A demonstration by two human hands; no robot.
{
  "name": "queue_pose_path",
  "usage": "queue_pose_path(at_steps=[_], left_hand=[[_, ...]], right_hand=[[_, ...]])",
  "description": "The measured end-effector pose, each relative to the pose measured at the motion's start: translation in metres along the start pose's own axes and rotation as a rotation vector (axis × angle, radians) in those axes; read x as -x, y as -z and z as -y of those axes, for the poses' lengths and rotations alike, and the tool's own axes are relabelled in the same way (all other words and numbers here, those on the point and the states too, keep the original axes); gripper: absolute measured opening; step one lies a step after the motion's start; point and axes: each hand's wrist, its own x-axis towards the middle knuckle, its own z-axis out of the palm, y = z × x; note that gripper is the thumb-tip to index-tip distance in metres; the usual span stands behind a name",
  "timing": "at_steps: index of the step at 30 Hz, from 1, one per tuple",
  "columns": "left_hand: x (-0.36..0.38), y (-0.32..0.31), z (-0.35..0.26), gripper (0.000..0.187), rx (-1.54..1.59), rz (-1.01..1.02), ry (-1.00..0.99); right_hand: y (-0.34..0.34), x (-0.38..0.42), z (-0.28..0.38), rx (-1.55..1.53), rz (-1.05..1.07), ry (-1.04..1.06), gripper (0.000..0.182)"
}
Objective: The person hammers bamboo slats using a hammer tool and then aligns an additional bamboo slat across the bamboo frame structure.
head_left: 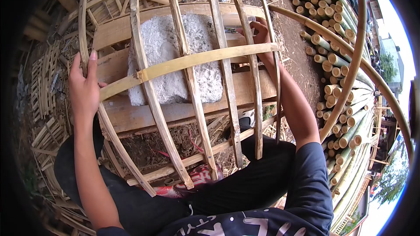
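Observation:
A bamboo slat frame (190,76) lies across my lap and over a rough pale stone block (201,76). Its long slats are crossed by a lighter bamboo strip (210,58). My left hand (85,85) is closed around the frame's left outer slat, near the strip's end. Beyond the frame's right side, my right hand (261,39) has curled fingers at a clear plastic container (234,20) holding small metal pieces, perhaps nails. A slat partly covers these fingers, and what they pinch is hidden.
The stone sits on a wooden plank bench (170,118). Cut bamboo poles (339,56) are stacked at the right, with a long curved bamboo strip (358,39) arching before them. More slat panels (46,82) lie at the left. Bamboo scraps litter the ground.

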Motion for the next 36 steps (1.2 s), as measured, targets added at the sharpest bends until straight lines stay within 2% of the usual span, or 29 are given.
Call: queue_pose_path(at_steps=[3,5,7,9,12,15,18,21,24,27,28,31,33,36], left_hand=[[0.000,0.000,0.001,0.053,0.008,-0.003,-0.003],[-0.001,0.001,0.000,0.054,0.011,0.015,-0.008],[0.000,0.000,0.001,0.055,-0.012,-0.001,0.002],[0.000,0.000,0.000,0.057,-0.038,-0.018,0.018],[0.000,0.000,0.001,0.060,-0.060,-0.026,0.044],[-0.001,0.001,0.003,0.062,-0.043,-0.011,0.042],[-0.001,0.001,0.001,0.062,-0.033,-0.009,0.037],[-0.002,0.001,0.003,0.061,-0.041,0.004,0.046],[-0.003,-0.001,0.003,0.060,-0.045,-0.009,0.043],[-0.003,-0.002,0.003,0.058,-0.029,-0.006,0.022],[-0.004,-0.002,0.002,0.056,-0.012,0.012,0.009],[-0.004,-0.001,-0.001,0.052,-0.040,0.031,-0.006],[-0.003,-0.001,-0.005,0.050,-0.073,0.021,0.008],[-0.002,0.000,-0.009,0.048,-0.102,0.033,0.027]], right_hand=[[-0.010,0.001,-0.012,0.010,-0.099,0.041,0.025],[-0.009,0.003,-0.012,-0.033,-0.099,-0.088,0.013],[-0.009,0.003,-0.012,-0.034,-0.096,-0.101,0.008],[-0.007,0.001,-0.017,0.007,-0.091,0.001,0.010],[-0.009,0.001,-0.023,-0.141,-0.052,-0.129,0.013],[-0.003,-0.001,-0.020,-0.175,-0.080,-0.142,0.020],[0.015,-0.003,-0.002,-0.408,-0.031,-0.292,0.027],[0.031,-0.006,0.010,-0.379,0.052,-0.469,0.031],[0.038,-0.006,0.014,-0.408,0.032,-0.407,0.036],[0.046,-0.003,-0.002,-0.435,0.056,-0.438,0.036],[0.052,-0.003,-0.007,-0.330,0.075,-0.384,0.036],[0.065,-0.001,-0.029,-0.479,0.064,-0.402,0.032],[0.075,-0.001,-0.037,-0.484,0.029,-0.541,0.028],[0.089,0.002,-0.032,-0.448,-0.058,-0.563,0.024]])
